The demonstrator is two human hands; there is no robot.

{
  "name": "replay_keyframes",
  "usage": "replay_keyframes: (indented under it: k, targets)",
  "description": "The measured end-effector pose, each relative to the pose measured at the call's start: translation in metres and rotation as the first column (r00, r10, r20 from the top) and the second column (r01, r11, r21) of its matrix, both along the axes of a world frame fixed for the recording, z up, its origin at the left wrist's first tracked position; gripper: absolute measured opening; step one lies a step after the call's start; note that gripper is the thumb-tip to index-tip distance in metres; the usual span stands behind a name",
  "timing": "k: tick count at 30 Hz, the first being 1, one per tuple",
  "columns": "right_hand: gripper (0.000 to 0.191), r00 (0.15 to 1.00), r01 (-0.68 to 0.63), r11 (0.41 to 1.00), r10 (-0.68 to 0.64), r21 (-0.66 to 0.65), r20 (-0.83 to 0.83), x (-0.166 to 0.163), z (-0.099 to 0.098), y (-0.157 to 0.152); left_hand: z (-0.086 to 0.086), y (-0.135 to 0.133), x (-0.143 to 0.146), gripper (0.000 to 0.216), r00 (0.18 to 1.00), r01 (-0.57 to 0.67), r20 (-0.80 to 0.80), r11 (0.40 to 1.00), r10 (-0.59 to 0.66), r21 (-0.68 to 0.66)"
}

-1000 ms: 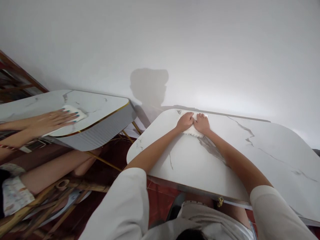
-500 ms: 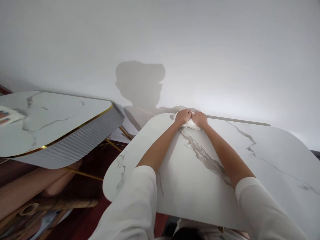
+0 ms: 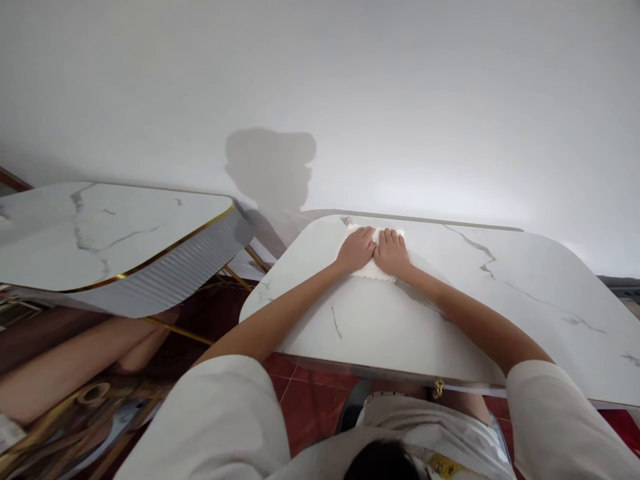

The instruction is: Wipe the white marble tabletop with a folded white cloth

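A white cloth (image 3: pixel 373 272) lies spread on the marble-patterned table (image 3: pixel 500 287) in front of me, near its far edge by the wall. My left hand (image 3: pixel 357 249) rests flat on the left half of the cloth, fingers stretched out. Beside it, my right hand (image 3: pixel 392 252) presses flat on the right half, fingers pointing to the wall. The hands touch or nearly touch at the thumbs. Both forearms reach forward over the tabletop.
On the left stands a second marble-patterned table (image 3: pixel 135 230) with a gold rim and ribbed grey side. Another person's legs (image 3: pixel 75 353) show beneath it, near a wooden chair (image 3: pixel 95 407). A white wall (image 3: pixel 400 100) runs behind both tables. A gold knob (image 3: pixel 439 388) sits at my table's near edge.
Both hands have slid the cloth back from the far edge toward me. The fingers, bunched on the cloth before, now lie flatter. The other person's hand has left the left table's view.
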State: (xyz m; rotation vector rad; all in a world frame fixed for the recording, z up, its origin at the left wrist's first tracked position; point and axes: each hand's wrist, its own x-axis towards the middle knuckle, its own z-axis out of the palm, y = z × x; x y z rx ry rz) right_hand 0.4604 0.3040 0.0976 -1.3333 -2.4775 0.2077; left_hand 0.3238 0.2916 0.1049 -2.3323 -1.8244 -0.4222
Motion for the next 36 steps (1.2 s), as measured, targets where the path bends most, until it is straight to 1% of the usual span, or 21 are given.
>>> replay_keyframes:
  k: [3, 6, 8, 10, 13, 15, 17, 20, 23, 25, 28, 31, 34, 36]
  targets:
    - [0.057, 1.000, -0.027, 0.999, 0.027, 0.041, -0.009, 0.003, 0.003, -0.049, 0.004, -0.052, 0.003, 0.045, 0.999, -0.053, 0.005, 0.998, 0.053, -0.030]
    - [0.058, 0.996, -0.077, 0.995, 0.079, 0.061, -0.027, 0.006, 0.006, -0.096, 0.010, -0.107, 0.006, 0.049, 0.993, -0.120, -0.027, 0.991, 0.119, -0.059]
    - [0.058, 0.991, -0.126, 0.990, 0.128, 0.065, -0.035, 0.011, 0.007, -0.123, 0.013, -0.139, 0.011, 0.051, 0.988, -0.156, -0.031, 0.985, 0.154, -0.075]
    - [0.059, 0.985, -0.163, 0.984, 0.166, 0.066, -0.048, 0.020, 0.007, -0.143, 0.013, -0.165, 0.020, 0.052, 0.982, -0.189, -0.021, 0.978, 0.188, -0.087]
    - [0.059, 0.979, -0.192, 0.978, 0.197, 0.077, -0.059, 0.043, 0.005, -0.162, 0.011, -0.189, 0.041, 0.052, 0.973, -0.227, 0.005, 0.970, 0.229, -0.091]
    - [0.058, 0.978, -0.198, 0.976, 0.202, 0.089, -0.046, 0.061, 0.003, -0.168, 0.007, -0.195, 0.057, 0.052, 0.974, -0.220, 0.026, 0.971, 0.223, -0.094]
    - [0.058, 0.981, -0.189, 0.977, 0.193, 0.094, -0.032, 0.079, -0.001, -0.169, 0.004, -0.194, 0.071, 0.052, 0.981, -0.185, 0.041, 0.977, 0.190, -0.106]
    - [0.057, 0.985, -0.166, 0.983, 0.169, 0.085, -0.031, 0.095, -0.007, -0.159, 0.001, -0.179, 0.084, 0.053, 0.988, -0.140, 0.050, 0.980, 0.148, -0.138]
    - [0.056, 0.987, -0.158, 0.985, 0.161, 0.072, -0.029, 0.096, -0.011, -0.127, 0.002, -0.146, 0.086, 0.055, 0.990, -0.118, 0.061, 0.981, 0.128, -0.153]
    - [0.055, 0.987, -0.156, 0.987, 0.158, 0.049, -0.024, 0.089, -0.012, -0.094, 0.003, -0.114, 0.081, 0.054, 0.991, -0.108, 0.070, 0.986, 0.117, -0.126]
    - [0.053, 0.988, -0.149, 0.989, 0.149, -0.001, -0.031, 0.073, -0.007, -0.033, 0.006, -0.058, 0.069, 0.044, 0.993, -0.080, 0.087, 0.995, 0.085, -0.056]
    - [0.043, 0.993, -0.111, 0.992, 0.109, -0.054, -0.049, 0.056, -0.004, 0.025, 0.005, 0.000, 0.055, 0.036, 0.991, -0.046, 0.121, 0.997, 0.053, -0.059]
    - [0.043, 0.996, -0.027, 0.999, 0.024, -0.040, -0.081, 0.042, -0.006, 0.068, 0.002, 0.049, 0.044, 0.037, 0.984, -0.082, 0.148, 0.993, 0.095, -0.089]
    - [0.043, 0.995, 0.010, 1.000, -0.012, -0.011, -0.097, 0.035, -0.008, 0.088, 0.001, 0.073, 0.038, 0.039, 0.979, -0.082, 0.177, 0.992, 0.098, -0.098]
